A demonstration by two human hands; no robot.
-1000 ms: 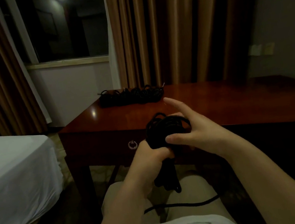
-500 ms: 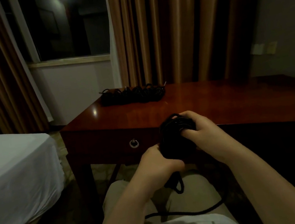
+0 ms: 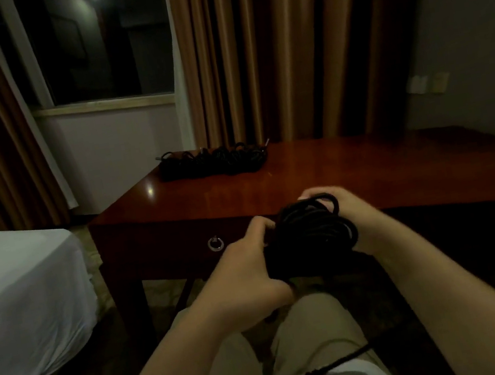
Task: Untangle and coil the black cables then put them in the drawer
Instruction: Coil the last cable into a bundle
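A black cable coil (image 3: pixel 311 235) hangs in front of the desk edge, held between both hands. My left hand (image 3: pixel 247 272) grips its left and lower side. My right hand (image 3: pixel 347 213) curls round the coil from the right and behind, fingers partly hidden by the loops. A loose end of the cable (image 3: pixel 338 363) lies across my lap. A pile of black cables (image 3: pixel 214 161) rests on the far left of the wooden desk (image 3: pixel 368 173). The drawer (image 3: pixel 184 247) in the desk front is closed, with a metal ring pull (image 3: pixel 215 243).
A bed with a white sheet (image 3: pixel 18 291) stands to the left of the desk. Brown curtains (image 3: pixel 281 44) and a dark window (image 3: pixel 97 42) are behind it. A wall socket plate (image 3: pixel 427 83) sits at the right. My legs in light trousers (image 3: pixel 297 336) are below the hands.
The hands and coil have shifted right and up toward the desk edge. The hanging cable tail has been drawn up; only a short end lies on my lap.
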